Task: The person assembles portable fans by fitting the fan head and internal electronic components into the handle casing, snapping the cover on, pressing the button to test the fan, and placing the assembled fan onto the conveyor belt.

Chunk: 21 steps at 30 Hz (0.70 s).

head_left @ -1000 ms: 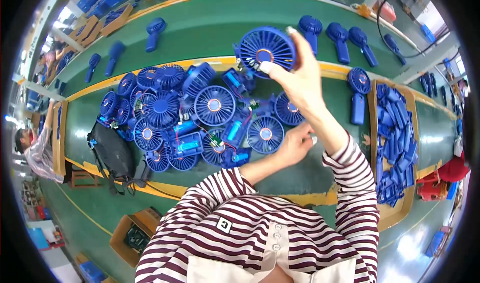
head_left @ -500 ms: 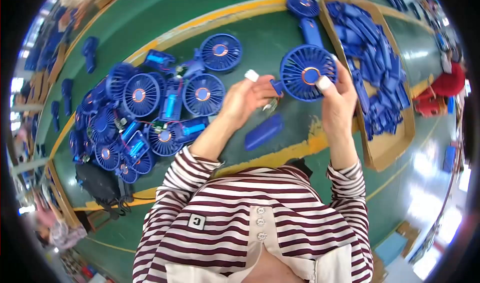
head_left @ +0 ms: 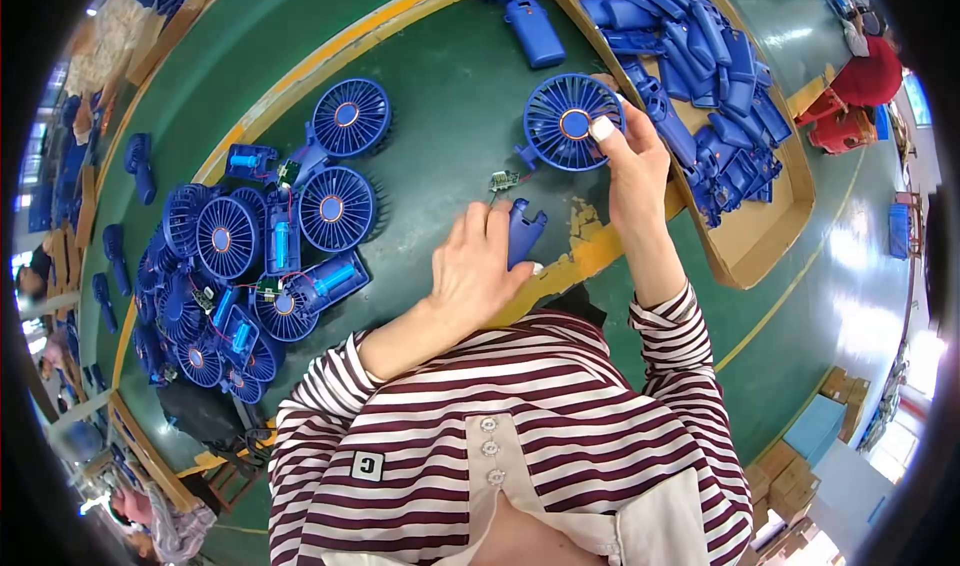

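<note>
While the right grip (head_left: pixel 638 163) is clamped on the rim of a blue fan head (head_left: pixel 574 124), its thumb over the front, the left grip (head_left: pixel 473 261) is curled around a blue handle shell (head_left: pixel 526 233), partly covering it. Taking the fan head as landmark, the shell lies to its left and nearer the wearer, low over the table (head_left: pixel 430 96). The shell's visible length runs away from the wearer, its notched end towards the fan head's side. Between that notched end and the fan head's short stem (head_left: pixel 526 156) sits a small circuit board (head_left: pixel 504 181), beside a red wire (head_left: pixel 526 177); the left grip is the nearer to it, though whether its fingertips touch the board I cannot tell.

Well left of the fan head is a pile of fans (head_left: pixel 226 238), some with blue battery cells (head_left: pixel 281 243) exposed; to its right stands a cardboard box (head_left: pixel 765 251) of blue casings (head_left: pixel 690 56).

Nearer the wearer than the fan head, a white patch (head_left: pixel 367 466) on the striped top (head_left: pixel 420 436) bears one dark letter, seemingly a G. No writing on the cells is legible.
</note>
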Each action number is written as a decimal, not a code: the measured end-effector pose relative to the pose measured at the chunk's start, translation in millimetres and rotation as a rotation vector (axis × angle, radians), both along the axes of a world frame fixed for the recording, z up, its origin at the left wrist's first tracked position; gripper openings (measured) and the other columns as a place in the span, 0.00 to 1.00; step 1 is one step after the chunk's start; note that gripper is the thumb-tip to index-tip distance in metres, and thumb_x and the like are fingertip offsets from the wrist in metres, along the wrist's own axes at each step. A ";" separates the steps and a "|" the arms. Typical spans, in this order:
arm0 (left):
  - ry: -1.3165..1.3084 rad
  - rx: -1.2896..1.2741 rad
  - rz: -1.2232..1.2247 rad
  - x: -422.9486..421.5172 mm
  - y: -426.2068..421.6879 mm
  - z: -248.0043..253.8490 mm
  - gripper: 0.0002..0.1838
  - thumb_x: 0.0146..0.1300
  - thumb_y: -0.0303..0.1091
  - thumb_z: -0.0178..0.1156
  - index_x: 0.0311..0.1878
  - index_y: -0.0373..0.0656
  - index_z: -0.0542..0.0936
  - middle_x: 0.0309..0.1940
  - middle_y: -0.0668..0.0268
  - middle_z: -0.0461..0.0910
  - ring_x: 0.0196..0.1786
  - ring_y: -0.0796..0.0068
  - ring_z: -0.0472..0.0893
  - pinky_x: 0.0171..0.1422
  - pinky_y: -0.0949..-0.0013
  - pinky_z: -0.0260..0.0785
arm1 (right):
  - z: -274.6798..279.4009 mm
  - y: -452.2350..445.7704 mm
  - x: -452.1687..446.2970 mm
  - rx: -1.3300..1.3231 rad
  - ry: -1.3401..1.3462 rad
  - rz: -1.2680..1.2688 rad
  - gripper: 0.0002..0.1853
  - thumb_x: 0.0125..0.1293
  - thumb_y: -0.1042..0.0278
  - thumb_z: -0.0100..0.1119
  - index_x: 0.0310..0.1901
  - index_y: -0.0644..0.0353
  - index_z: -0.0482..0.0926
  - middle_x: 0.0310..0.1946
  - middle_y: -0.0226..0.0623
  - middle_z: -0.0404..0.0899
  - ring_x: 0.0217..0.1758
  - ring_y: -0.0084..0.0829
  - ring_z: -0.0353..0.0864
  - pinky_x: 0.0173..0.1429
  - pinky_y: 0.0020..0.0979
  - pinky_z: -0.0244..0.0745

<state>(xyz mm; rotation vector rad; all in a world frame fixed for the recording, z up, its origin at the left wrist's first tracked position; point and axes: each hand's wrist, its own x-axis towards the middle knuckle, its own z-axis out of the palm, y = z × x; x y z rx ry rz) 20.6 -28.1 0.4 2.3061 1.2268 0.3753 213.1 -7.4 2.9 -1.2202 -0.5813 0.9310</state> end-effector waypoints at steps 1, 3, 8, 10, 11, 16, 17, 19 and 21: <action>0.012 -0.024 0.005 2.5 1.9 3.8 0.31 0.39 0.39 0.68 0.49 0.39 0.70 0.39 0.57 0.71 0.40 0.56 0.75 0.42 0.58 0.71 | 3.1 1.4 0.4 0.003 -0.029 -0.006 0.28 0.53 0.75 0.62 0.55 0.74 0.65 0.47 0.41 0.74 0.49 0.27 0.74 0.54 0.26 0.68; -0.023 -0.032 -0.009 3.0 4.8 3.8 0.30 0.40 0.37 0.67 0.49 0.39 0.71 0.38 0.56 0.71 0.39 0.55 0.75 0.42 0.59 0.71 | 7.1 4.3 1.2 0.023 -0.060 -0.023 0.28 0.53 0.75 0.63 0.55 0.74 0.66 0.47 0.41 0.75 0.49 0.26 0.74 0.53 0.25 0.68; -0.750 -1.024 0.038 -22.3 17.0 -6.1 0.34 0.44 0.35 0.64 0.58 0.35 0.68 0.44 0.57 0.76 0.44 0.61 0.78 0.47 0.61 0.72 | 3.3 8.5 9.5 0.010 -0.037 -0.037 0.26 0.54 0.74 0.62 0.54 0.73 0.67 0.46 0.39 0.75 0.47 0.24 0.74 0.51 0.24 0.69; -1.114 -1.534 0.107 -35.1 23.8 -0.3 0.31 0.48 0.35 0.59 0.56 0.31 0.67 0.45 0.53 0.75 0.45 0.59 0.78 0.50 0.59 0.71 | 1.2 5.6 13.2 0.001 0.005 -0.010 0.24 0.57 0.72 0.60 0.54 0.72 0.68 0.45 0.37 0.76 0.46 0.23 0.75 0.50 0.23 0.69; -1.193 -1.540 0.104 -35.1 23.2 -0.6 0.26 0.55 0.38 0.55 0.54 0.30 0.68 0.42 0.54 0.76 0.43 0.58 0.79 0.49 0.58 0.73 | 0.7 3.5 13.8 0.001 0.036 0.008 0.23 0.58 0.71 0.58 0.54 0.71 0.68 0.45 0.36 0.76 0.46 0.22 0.75 0.49 0.23 0.70; -1.032 -1.475 0.396 -30.5 25.8 -1.6 0.18 0.61 0.39 0.53 0.45 0.33 0.73 0.37 0.55 0.78 0.37 0.62 0.80 0.41 0.63 0.75 | 23.9 -12.1 2.8 0.039 0.249 0.158 0.16 0.63 0.68 0.53 0.50 0.69 0.71 0.43 0.35 0.76 0.45 0.23 0.76 0.51 0.26 0.70; -1.046 -1.476 0.410 -30.0 27.7 -3.1 0.18 0.60 0.38 0.53 0.46 0.33 0.73 0.37 0.55 0.78 0.37 0.62 0.80 0.41 0.63 0.75 | 29.5 -15.0 -0.8 0.044 0.299 0.165 0.17 0.62 0.70 0.53 0.50 0.70 0.70 0.42 0.35 0.77 0.44 0.23 0.76 0.50 0.26 0.70; -1.079 -1.479 0.452 -30.2 30.8 -0.9 0.18 0.60 0.38 0.55 0.45 0.32 0.72 0.35 0.55 0.78 0.34 0.64 0.80 0.38 0.65 0.75 | 36.9 -20.3 -3.3 0.032 0.321 0.237 0.18 0.62 0.68 0.54 0.50 0.70 0.71 0.42 0.35 0.77 0.44 0.23 0.75 0.51 0.26 0.70; -1.066 -1.463 0.488 -28.9 32.4 -2.4 0.17 0.60 0.39 0.55 0.43 0.33 0.73 0.31 0.56 0.78 0.30 0.65 0.80 0.35 0.66 0.75 | 38.0 -25.8 -6.6 0.022 0.341 0.277 0.18 0.61 0.67 0.55 0.50 0.70 0.70 0.43 0.35 0.76 0.45 0.23 0.75 0.51 0.25 0.69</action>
